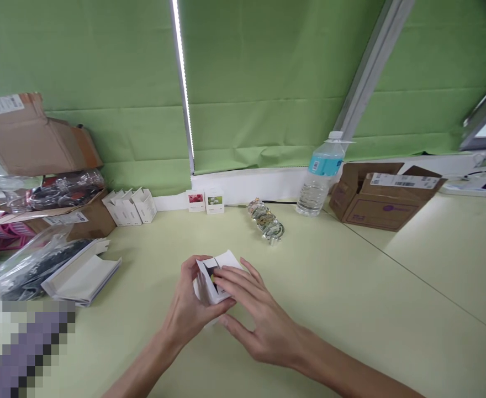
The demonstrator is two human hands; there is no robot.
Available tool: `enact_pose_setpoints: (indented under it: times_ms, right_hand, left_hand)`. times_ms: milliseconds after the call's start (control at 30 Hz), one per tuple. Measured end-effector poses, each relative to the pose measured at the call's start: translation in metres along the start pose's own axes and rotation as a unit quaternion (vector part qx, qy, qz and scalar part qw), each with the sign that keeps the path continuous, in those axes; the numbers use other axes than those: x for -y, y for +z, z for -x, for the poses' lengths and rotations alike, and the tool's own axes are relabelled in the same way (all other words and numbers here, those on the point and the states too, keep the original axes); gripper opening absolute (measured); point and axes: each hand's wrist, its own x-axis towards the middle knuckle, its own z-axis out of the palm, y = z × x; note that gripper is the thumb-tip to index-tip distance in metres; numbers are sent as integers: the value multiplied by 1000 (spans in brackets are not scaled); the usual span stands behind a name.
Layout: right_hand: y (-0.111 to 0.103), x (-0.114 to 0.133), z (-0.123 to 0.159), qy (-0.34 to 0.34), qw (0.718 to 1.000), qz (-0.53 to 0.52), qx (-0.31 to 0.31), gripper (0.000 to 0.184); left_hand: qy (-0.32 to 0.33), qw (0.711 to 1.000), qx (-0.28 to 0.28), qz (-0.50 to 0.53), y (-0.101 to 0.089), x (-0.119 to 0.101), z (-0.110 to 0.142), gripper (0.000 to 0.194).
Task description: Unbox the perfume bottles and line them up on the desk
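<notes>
A small white box [202, 284] with its top flap raised is gripped in my left hand [188, 304], fingers behind it and thumb along the near side. Inside its opening shows a dark insert [215, 276] with a yellowish spot. My right hand [254, 305] lies over the box, its fingers stretched out with the tips on the insert and its thumb apart below. The fingers cover part of the opening. Beyond the hands lies a row of shiny bangle-like rings [266, 221] on the table.
Two small white boxes with pictures [205, 202] stand by the wall, and several white cartons [130, 207] to their left. At the right are a water bottle [318, 177] and an open cardboard box [386, 202]. Stacked boxes [40, 143] and plastic-wrapped goods [40, 271] crowd the left.
</notes>
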Motion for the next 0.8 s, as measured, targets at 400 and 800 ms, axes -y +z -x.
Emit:
enact_pose_setpoints:
  times_ms: [400, 800]
  right_hand:
    - [-3, -1, -4, -2, 992, -31, -124, 21]
    - [-8, -1, -1, -81, 989, 9, -120, 11]
  left_hand:
    - [45, 999, -11, -13, 5, 1, 8, 77]
    - [7, 1000, -6, -14, -3, 5, 0, 73]
